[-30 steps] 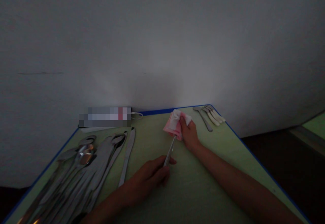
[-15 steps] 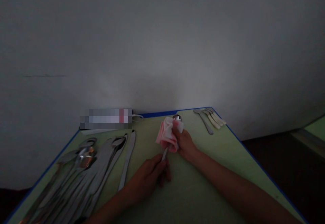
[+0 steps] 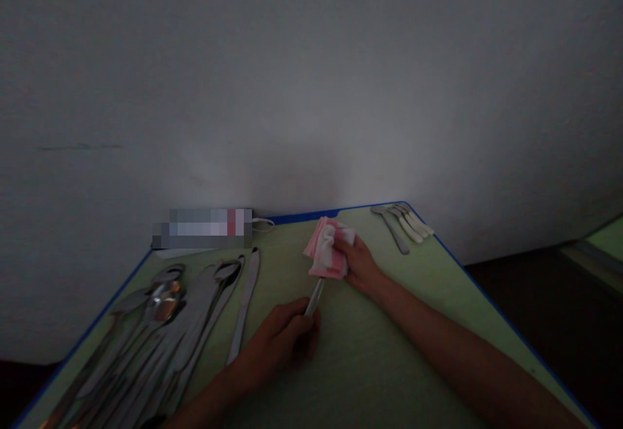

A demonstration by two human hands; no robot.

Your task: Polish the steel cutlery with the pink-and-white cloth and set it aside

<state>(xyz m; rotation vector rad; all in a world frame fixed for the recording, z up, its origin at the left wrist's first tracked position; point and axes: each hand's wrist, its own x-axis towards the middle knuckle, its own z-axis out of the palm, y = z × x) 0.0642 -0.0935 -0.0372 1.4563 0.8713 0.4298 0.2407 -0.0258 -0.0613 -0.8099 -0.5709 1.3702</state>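
Observation:
My left hand (image 3: 287, 335) is closed round the handle of a metal spoon (image 3: 314, 297) over the green table (image 3: 370, 377). The spoon's bowl end is hidden inside a pink and white cloth (image 3: 327, 248). My right hand (image 3: 357, 261) grips that cloth, wrapped round the spoon's upper end. Both hands are near the middle of the table, the right one farther from me.
A large spread of metal cutlery (image 3: 160, 325) lies at the left, with a knife (image 3: 246, 299) at its right edge. Several spoons (image 3: 402, 223) lie at the far right corner. A blurred flat object (image 3: 202, 228) sits at the back by the grey wall.
The cloth has slid up along the spoon and now covers the bowl that showed half a second ago. My left hand has stayed on the handle, shifting slightly.

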